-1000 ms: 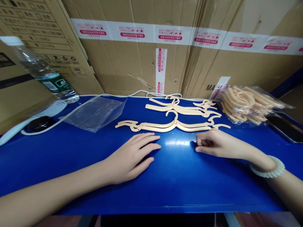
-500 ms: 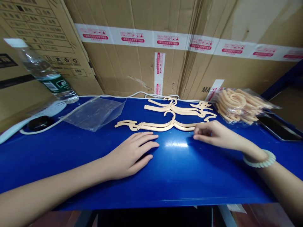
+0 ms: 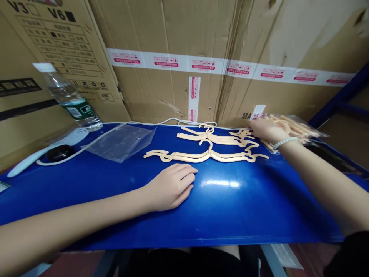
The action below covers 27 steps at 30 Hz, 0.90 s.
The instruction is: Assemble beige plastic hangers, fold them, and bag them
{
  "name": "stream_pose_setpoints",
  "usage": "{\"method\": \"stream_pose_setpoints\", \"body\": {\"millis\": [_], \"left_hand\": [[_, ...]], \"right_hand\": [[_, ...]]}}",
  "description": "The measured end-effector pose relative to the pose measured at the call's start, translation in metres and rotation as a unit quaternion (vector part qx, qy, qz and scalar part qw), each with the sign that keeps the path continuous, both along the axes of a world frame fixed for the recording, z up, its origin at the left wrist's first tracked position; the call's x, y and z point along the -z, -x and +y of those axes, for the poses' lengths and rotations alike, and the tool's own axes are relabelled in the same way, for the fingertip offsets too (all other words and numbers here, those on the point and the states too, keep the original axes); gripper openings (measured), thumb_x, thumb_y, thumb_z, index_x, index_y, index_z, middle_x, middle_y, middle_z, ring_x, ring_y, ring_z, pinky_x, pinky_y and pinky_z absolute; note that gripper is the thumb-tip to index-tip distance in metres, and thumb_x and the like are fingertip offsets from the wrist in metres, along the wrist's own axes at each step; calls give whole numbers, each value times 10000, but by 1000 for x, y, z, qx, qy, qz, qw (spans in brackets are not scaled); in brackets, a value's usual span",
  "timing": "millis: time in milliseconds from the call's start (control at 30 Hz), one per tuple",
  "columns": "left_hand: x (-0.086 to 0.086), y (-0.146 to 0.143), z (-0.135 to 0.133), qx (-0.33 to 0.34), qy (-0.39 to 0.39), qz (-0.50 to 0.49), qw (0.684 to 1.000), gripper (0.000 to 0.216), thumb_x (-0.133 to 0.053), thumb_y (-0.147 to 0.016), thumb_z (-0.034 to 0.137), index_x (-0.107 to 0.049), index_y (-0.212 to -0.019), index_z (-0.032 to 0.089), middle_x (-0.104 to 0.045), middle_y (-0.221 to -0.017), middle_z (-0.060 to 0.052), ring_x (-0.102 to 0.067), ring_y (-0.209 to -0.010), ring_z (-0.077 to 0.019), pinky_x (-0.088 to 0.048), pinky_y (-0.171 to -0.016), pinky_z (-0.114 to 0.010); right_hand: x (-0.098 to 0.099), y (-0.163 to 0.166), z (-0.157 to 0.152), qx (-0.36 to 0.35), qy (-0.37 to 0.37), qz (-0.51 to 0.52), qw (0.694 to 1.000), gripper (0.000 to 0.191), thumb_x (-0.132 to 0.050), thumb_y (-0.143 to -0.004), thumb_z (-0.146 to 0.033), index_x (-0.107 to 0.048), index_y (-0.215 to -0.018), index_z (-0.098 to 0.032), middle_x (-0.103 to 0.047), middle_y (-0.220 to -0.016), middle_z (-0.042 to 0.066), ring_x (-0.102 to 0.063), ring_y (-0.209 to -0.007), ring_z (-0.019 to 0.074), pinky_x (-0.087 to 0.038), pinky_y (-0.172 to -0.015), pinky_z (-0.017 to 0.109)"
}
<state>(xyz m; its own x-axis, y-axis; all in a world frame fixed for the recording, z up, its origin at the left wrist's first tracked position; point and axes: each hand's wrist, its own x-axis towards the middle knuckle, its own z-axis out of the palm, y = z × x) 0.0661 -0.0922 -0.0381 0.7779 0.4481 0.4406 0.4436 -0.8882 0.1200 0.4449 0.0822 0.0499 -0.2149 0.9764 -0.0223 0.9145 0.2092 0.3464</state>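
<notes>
Two rows of cream plastic hangers lie on the blue table (image 3: 219, 215): a near hanger (image 3: 207, 156) and a far stack of hangers (image 3: 216, 137). My left hand (image 3: 173, 184) rests palm down on the table just in front of the near hanger, fingers loosely curled and holding nothing. My right hand (image 3: 263, 129), with a bead bracelet on the wrist, reaches to the back right and lies on a clear bag of hangers (image 3: 291, 129); its fingers are mostly hidden.
Cardboard boxes (image 3: 184, 65) wall the back of the table. At the left stand a water bottle (image 3: 70, 100), a white fan-like device (image 3: 46, 150) with a cable, and an empty clear plastic bag (image 3: 122, 140). A dark phone lies at the far right edge.
My right hand has moved from in front of the near hanger to the back right, onto the bag of hangers. My left hand has curled its fingers slightly. The view has tilted up.
</notes>
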Motion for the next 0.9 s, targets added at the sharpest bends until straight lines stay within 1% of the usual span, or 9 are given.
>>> {"method": "stream_pose_setpoints", "body": {"millis": [133,267,333,467,500,633,700,800,900], "left_hand": [[2,1,3,5,47,-34,998,180,-455,-987,187,-622,-1046,151,-682,-1217,-146,-644,-1129,-264,-545,-974,-425],[1,2,3,10,51,-26,998,175,-441,-991,182,-604,-1049,153,-675,-1213,-146,-635,-1128,-273,-535,-970,-439],[1,2,3,10,54,-24,998,172,-439,-992,184,-599,-1050,158,-671,-1217,-144,-631,-1126,-273,-532,-969,-439],[0,2,3,10,59,-23,998,169,-439,-992,182,-595,-1051,157,-665,-1221,-143,-625,-1130,-273,-522,-979,-436],[1,2,3,10,60,-23,998,167,-442,-991,179,-595,-1051,156,-664,-1221,-144,-624,-1130,-272,-520,-979,-434],[2,2,4,14,57,-31,998,153,-455,-986,177,-596,-1041,153,-668,-1207,-144,-625,-1125,-273,-514,-976,-429],[3,2,4,17,58,-36,998,148,-462,-983,179,-598,-1036,153,-672,-1202,-144,-624,-1122,-273,-511,-978,-429],[4,2,5,15,65,-39,997,149,-472,-978,183,-602,-1044,150,-671,-1210,-148,-622,-1124,-278,-508,-982,-432],[3,3,4,17,71,-44,996,156,-474,-977,183,-613,-1043,152,-673,-1208,-150,-622,-1132,-282,-502,-987,-438]], "right_hand": [[6,5,8,36,15,-35,999,244,-661,-1001,-338,-680,-1097,-115,-703,-1037,87,-690,-936,230,-570,-868,430],[15,7,10,37,11,-33,999,258,-627,-1026,-333,-657,-1156,-113,-701,-1044,88,-694,-904,213,-578,-845,406],[18,7,10,36,2,-26,999,229,-583,-1045,-270,-648,-1187,-103,-710,-1049,112,-700,-902,221,-561,-828,377],[21,5,10,27,-4,-21,999,202,-526,-1012,-94,-672,-1136,-32,-717,-1055,234,-709,-970,293,-512,-815,354],[21,5,10,27,-4,-22,999,188,-543,-1007,-105,-681,-1114,-36,-718,-1057,230,-708,-974,292,-519,-819,362],[21,4,10,31,-19,-21,999,170,-613,-1016,-241,-699,-1052,-99,-729,-1037,111,-703,-949,232,-551,-874,406],[19,5,7,24,-33,-12,999,169,-585,-1008,-189,-725,-1008,-96,-741,-1006,133,-708,-938,239,-540,-863,378],[13,10,-2,3,-58,8,998,232,-533,-955,-98,-764,-956,-82,-752,-973,197,-717,-937,292,-510,-816,339],[4,15,-17,-17,-88,25,996,244,-530,-923,-115,-768,-970,-96,-757,-972,190,-713,-946,325,-502,-805,348]]}}
